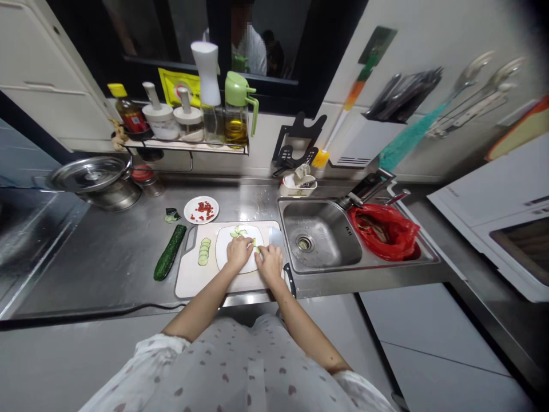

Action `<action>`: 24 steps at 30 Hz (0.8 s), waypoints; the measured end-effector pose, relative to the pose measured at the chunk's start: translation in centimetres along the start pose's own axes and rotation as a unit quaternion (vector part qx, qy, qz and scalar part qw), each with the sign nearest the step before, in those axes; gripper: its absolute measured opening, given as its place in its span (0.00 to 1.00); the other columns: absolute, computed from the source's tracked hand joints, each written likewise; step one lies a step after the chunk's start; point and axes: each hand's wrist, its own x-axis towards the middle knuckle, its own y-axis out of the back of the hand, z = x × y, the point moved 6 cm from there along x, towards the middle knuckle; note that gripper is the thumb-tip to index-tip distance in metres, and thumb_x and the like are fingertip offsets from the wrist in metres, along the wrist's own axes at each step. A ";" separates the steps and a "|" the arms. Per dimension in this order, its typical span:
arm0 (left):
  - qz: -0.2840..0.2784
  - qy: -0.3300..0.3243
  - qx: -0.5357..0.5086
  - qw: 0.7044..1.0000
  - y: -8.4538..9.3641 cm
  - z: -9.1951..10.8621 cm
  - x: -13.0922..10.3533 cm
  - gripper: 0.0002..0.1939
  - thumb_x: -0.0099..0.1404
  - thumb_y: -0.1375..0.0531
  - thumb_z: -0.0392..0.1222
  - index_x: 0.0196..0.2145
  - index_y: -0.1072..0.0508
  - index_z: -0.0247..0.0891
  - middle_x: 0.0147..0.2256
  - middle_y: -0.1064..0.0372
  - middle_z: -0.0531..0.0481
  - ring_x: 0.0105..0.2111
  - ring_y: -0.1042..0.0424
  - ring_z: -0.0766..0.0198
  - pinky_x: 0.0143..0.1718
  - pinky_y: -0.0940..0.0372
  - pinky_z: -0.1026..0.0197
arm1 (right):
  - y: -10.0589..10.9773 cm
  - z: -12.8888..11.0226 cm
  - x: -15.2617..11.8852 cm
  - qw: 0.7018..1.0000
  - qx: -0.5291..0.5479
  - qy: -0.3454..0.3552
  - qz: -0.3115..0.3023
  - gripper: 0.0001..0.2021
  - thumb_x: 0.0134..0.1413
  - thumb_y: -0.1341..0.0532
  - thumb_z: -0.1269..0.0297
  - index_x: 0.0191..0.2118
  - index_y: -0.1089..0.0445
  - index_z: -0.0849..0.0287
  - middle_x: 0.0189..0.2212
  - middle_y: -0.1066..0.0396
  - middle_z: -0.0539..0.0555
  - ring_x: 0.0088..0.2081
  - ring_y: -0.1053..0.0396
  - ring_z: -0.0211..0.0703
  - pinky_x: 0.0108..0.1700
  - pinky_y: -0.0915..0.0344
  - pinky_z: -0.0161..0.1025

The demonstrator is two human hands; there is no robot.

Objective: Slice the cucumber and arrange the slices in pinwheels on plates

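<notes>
My left hand and my right hand meet over a white plate on the cutting board. The fingertips of both pinch small green cucumber pieces between them. More cucumber slices lie at the plate's back edge. On the board's left part is an overlapping row of round cucumber slices. A knife lies at the board's right side, its blade partly hidden by my right hand and its black handle near the front edge. A whole cucumber rests left of the board.
Behind the board stand a small plate of chopped red pieces and cucumber scraps. The sink is on the right, with a red bag beyond it. A lidded pot and a condiment shelf stand behind.
</notes>
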 end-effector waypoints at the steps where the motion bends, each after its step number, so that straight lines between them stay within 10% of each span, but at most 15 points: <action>1: 0.000 0.000 0.000 1.000 0.0 0.0 0.0 0.16 0.67 0.46 0.45 0.48 0.23 0.47 0.42 0.27 0.47 0.45 0.31 0.55 0.47 0.39 0.57 | 0.1 0.1 0.0 1.000 0.002 -0.003 0.004 0.15 0.63 0.44 0.58 0.51 0.27 0.53 0.41 0.34 0.57 0.44 0.44 0.49 0.46 0.50 0.42; 24: 0.005 -0.005 -0.022 1.000 0.0 0.1 0.2 0.14 0.66 0.44 0.44 0.46 0.23 0.45 0.39 0.27 0.47 0.44 0.32 0.55 0.44 0.40 0.57 | 0.0 0.1 0.3 1.000 -0.017 0.010 -0.009 0.13 0.61 0.42 0.57 0.46 0.25 0.53 0.39 0.34 0.58 0.44 0.45 0.51 0.45 0.50 0.43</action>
